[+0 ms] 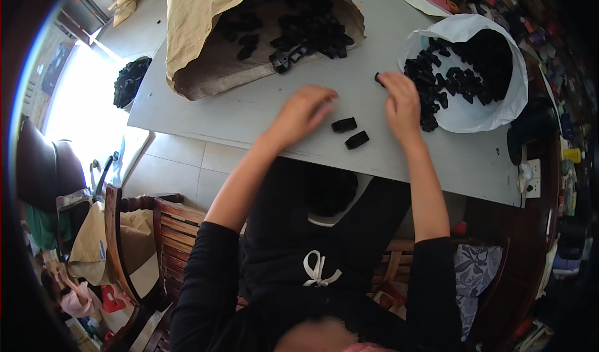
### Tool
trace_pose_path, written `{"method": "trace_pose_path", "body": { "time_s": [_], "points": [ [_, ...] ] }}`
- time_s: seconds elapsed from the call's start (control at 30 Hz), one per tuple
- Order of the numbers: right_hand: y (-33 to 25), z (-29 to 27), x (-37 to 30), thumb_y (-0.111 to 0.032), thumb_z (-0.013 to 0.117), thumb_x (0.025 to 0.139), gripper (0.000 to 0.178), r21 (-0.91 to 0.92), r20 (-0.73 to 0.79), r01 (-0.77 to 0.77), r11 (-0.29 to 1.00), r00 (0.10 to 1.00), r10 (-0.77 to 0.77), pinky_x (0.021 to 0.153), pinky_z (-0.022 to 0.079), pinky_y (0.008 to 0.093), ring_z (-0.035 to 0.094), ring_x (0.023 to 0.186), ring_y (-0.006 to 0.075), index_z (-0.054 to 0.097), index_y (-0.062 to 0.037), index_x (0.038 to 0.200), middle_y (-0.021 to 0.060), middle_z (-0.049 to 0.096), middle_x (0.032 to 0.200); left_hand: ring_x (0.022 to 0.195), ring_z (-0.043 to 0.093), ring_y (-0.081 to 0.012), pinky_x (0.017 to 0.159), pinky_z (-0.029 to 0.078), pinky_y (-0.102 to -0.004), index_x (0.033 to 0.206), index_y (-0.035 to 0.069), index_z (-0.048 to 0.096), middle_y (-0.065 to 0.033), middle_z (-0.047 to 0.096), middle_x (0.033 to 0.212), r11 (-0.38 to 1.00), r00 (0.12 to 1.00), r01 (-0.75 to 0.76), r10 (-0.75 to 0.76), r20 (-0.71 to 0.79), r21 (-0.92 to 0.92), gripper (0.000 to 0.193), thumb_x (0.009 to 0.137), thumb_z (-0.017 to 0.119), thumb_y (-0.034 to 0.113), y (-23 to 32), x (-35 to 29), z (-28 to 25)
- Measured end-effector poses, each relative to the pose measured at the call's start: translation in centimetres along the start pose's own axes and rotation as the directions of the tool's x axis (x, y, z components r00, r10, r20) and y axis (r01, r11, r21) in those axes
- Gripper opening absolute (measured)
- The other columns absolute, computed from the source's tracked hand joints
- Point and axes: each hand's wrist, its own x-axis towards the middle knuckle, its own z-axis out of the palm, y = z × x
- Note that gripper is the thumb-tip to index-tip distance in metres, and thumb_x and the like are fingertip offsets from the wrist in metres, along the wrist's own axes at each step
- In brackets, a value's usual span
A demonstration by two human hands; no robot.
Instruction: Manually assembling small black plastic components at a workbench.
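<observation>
My left hand (302, 116) hovers over the grey table, slightly smeared by motion, with thumb and fingers apart and nothing visible in them. At the fingertips of my right hand (403, 107) is a small black part (379, 78); the hand partly hides how it is gripped. Two black block-like parts (344, 125) lie between my hands, close to the near table edge. Behind my left hand, an open brown paper bag (206, 80) lies on its side, holding many black pieces (306, 37). Right of my right hand, a white plastic bag (483, 118) holds more black pieces (462, 83).
The grey table (249, 118) ends just in front of my lap. A wooden chair (181, 239) stands at left. Below the table edge, a container with dark contents (334, 193) is between my legs. Cluttered shelves (568, 133) line the right side.
</observation>
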Motion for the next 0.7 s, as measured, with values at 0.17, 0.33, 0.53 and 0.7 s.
{"method": "trace_pose_path", "body": {
  "time_s": [0.17, 0.33, 0.53, 0.7],
  "points": [
    [2.0, -0.5, 2.8, 0.021, 0.044, 0.072, 0.069, -0.175, 0.203, -0.162, 0.971, 0.959, 0.197, 0.104, 0.041, 0.0371, 0.051, 0.122, 0.0348, 0.057, -0.0171, 0.129, 0.0164, 0.046, 0.14, 0.097, 0.059, -0.0331, 0.085, 0.048, -0.0369, 0.112, 0.007, 0.06, -0.0141, 0.059, 0.108, 0.879, 0.87, 0.257, -0.029, -0.492, 0.402, 0.036, 0.08, 0.052, -0.008, -4.4, 1.2, -5.2],
    [2.5, 0.1, 2.3, 0.013, 0.052, 0.078, 0.057, -0.171, 0.313, -0.044, 0.984, 0.945, 0.097, 0.091, 0.048, 0.0363, 0.058, 0.107, 0.0305, 0.06, -0.018, 0.125, 0.0118, 0.054, 0.119, 0.097, 0.058, -0.0336, 0.081, 0.049, -0.0376, 0.11, 0.008, 0.061, -0.0137, 0.058, 0.107, 0.846, 0.949, 0.214, -0.061, -0.31, 0.488, 0.033, 0.079, 0.063, 0.0, -6.9, 2.2, -6.5],
    [-1.1, -0.1, 0.8, 0.002, 0.061, 0.081, 0.044, -0.15, 0.335, -0.146, 0.978, 0.923, 0.189, 0.077, 0.05, 0.0373, 0.06, 0.086, 0.0282, 0.062, -0.0149, 0.122, 0.0099, 0.054, 0.095, 0.096, 0.061, -0.0284, 0.083, 0.049, -0.0365, 0.116, 0.008, 0.058, -0.013, 0.06, 0.108, 0.93, 0.958, 0.26, -0.215, -0.19, 0.259, 0.042, 0.076, 0.069, 0.004, -6.3, 2.5, -5.1],
    [-0.5, -0.2, 0.3, -0.002, 0.061, 0.082, 0.041, -0.169, 0.302, -0.112, 0.979, 0.94, 0.16, 0.075, 0.05, 0.0378, 0.061, 0.086, 0.0294, 0.062, -0.0145, 0.121, 0.0113, 0.057, 0.094, 0.097, 0.06, -0.0291, 0.087, 0.048, -0.0354, 0.121, 0.009, 0.055, -0.014, 0.06, 0.11, 0.979, 0.967, 0.192, -0.177, -0.183, 0.067, 0.046, 0.077, 0.065, 0.004, -4.9, 3.1, -2.7]
  ]
}}
